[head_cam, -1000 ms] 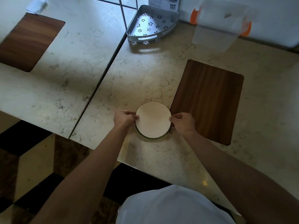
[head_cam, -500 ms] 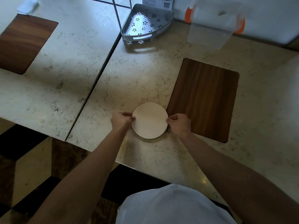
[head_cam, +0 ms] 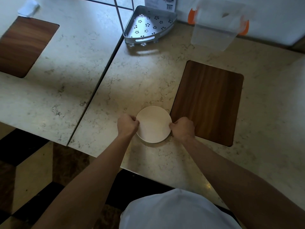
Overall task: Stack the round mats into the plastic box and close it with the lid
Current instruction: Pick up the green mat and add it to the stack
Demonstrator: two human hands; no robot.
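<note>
Shirt: pale cloth [head_cam: 178, 212] at the bottom edge, nearest of all; two bare forearms reach forward from it over the counter
Left hand: left hand [head_cam: 127, 123] curled shut on the left rim of the round mats; fingertips pinch the edge, knuckles up
Right hand: right hand [head_cam: 183, 128] closed the same way on the right rim; it partly overlaps the near corner of the wooden inlay
Round mats: round mats [head_cam: 153, 124] in a cream pile between the two hands, low on the marble counter [head_cam: 148, 76]; a darker edge peeks out beneath the top one; how many lie there, I cannot tell
Wooden inlay: dark brown panel [head_cam: 208, 103] just beside the mats on the right; a second one [head_cam: 24, 45] sits far left
Metal rack: grey corner shelf [head_cam: 148, 25] with flower cut-outs, well beyond the mats
Plastic box: clear plastic box [head_cam: 217, 27] at the far right by the wall, well apart from the mats; orange tabs [head_cam: 191, 16] show at its sides; whether the lid sits on it is unclear
</note>
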